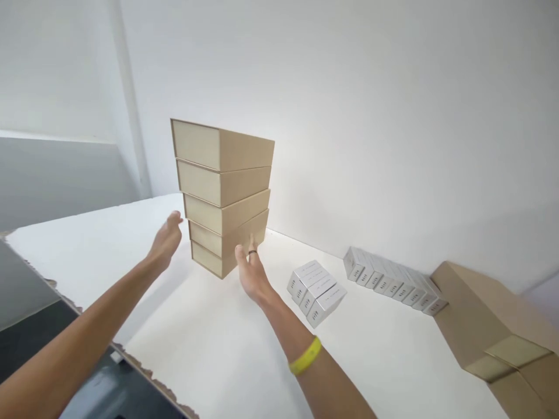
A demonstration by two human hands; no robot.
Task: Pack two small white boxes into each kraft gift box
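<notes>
The counter (218,349) ended in a ragged edge slanting from the far left to the bottom centre of the frame, with bare white surface between it and the stack of tan boxes (222,186), and more across the lower centre. The wall (371,116) closed off the back; silver-white small boxes (317,291) and a cardboard carton (489,314) narrowed the right side. The five-box stack stood left of centre, long axis upright, one vertical corner pointing toward the bottom of the frame. The left hand (167,237), loosely curled and holding nothing, hung just beside it. The right hand (252,274) was spread at the lower boxes' right face; whether it pressed them could not be told.
</notes>
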